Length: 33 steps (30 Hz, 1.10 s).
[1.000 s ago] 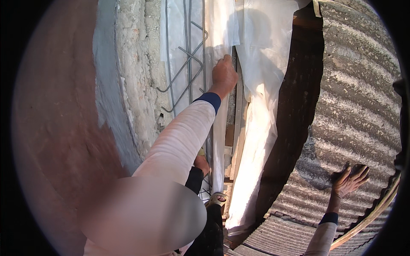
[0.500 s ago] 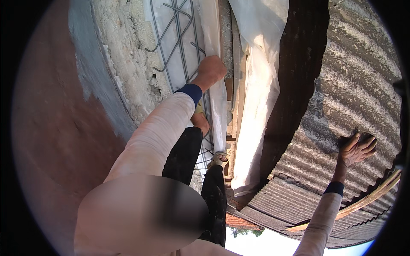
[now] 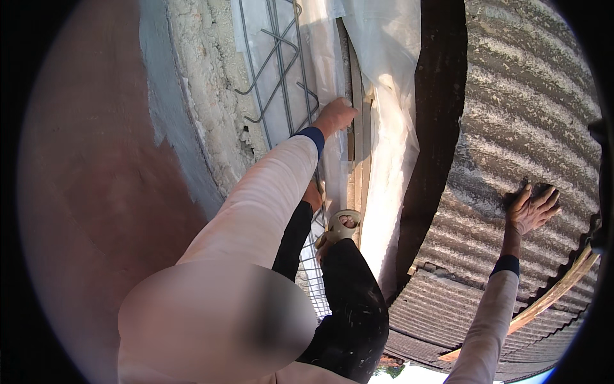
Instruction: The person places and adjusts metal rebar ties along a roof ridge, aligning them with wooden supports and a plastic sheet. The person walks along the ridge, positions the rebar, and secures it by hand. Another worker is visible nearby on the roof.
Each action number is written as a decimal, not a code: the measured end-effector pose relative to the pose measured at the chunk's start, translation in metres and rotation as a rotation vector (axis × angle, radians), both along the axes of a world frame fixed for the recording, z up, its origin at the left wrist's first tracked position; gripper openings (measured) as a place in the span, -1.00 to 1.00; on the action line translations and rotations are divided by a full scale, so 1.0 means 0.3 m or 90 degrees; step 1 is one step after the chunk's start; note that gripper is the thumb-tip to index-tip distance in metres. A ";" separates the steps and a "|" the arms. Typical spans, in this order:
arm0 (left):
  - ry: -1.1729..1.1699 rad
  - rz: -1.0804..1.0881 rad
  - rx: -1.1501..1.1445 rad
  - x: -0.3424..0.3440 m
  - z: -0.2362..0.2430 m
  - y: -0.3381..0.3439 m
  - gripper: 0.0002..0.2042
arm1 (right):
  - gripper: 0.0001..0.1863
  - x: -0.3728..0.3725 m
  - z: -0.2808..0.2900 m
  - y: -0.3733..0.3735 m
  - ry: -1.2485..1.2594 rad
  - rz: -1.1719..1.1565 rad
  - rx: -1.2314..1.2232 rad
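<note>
My left hand [image 3: 334,115] has its fingers closed at the strip of translucent plastic sheet [image 3: 320,35] and a narrow board [image 3: 360,153], beside bent steel rods [image 3: 281,70]; what its fingertips grip is hidden. My right hand [image 3: 532,211] rests spread on the weathered corrugated roof sheet [image 3: 511,115]. Below my left arm, one of my feet in a pale sandal [image 3: 343,225] is on the narrow strip, and my other foot [image 3: 311,195] is partly hidden by the arm.
A reddish surface [image 3: 89,179] with a grey band and rough cement ledge [image 3: 214,102] runs along the left. A dark gap [image 3: 435,128] separates hanging plastic from the roof sheet. Wire mesh [image 3: 313,288] lies low, and a long wooden strip [image 3: 556,288] at lower right.
My left hand has moved down along the plastic strip toward my body. My sandalled foot and leg have shifted right. My right hand stays spread on the roof sheet as the view moved.
</note>
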<state>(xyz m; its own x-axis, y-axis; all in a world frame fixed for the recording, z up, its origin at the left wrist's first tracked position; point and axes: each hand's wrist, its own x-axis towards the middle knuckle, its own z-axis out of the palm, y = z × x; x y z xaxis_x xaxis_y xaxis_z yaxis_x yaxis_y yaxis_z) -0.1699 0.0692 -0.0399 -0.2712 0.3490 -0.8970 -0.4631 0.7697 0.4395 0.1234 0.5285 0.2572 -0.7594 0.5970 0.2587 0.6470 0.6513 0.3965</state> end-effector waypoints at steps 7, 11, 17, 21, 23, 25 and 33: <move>-0.038 0.001 0.000 0.003 0.122 0.065 -0.14 | -0.01 -0.019 0.005 -0.011 -0.005 -0.022 0.023; 0.038 0.065 0.072 0.071 0.187 -0.012 -0.31 | -0.02 -0.014 0.002 -0.010 -0.013 -0.003 0.042; 0.081 0.101 0.063 0.125 0.461 -0.390 -0.37 | 0.00 -0.050 0.126 -0.044 -0.187 -0.094 -0.073; 0.064 0.172 -0.030 0.112 0.731 -0.749 -0.51 | 0.07 -0.193 0.312 -0.094 -0.292 -0.313 -0.272; 0.102 0.186 -0.101 0.136 0.871 -0.911 -0.58 | 0.03 -0.271 0.380 -0.166 -0.321 -0.319 -0.320; 0.120 0.206 -0.167 0.160 0.978 -0.996 -0.63 | -0.14 -0.316 0.428 -0.284 -0.207 -0.182 -0.507; 0.119 0.152 -0.209 0.429 1.449 -1.025 -0.60 | -0.35 -0.276 0.689 -1.029 -0.313 -0.217 -1.142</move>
<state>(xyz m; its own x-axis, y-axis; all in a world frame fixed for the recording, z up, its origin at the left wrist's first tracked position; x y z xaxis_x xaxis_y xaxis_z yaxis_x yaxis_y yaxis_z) -0.0412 -0.2381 0.3948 -0.4769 -0.0389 -0.8781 -0.5812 0.7634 0.2819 0.0407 0.2196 0.4638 -0.3699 -0.0020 -0.9291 0.8756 0.3337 -0.3493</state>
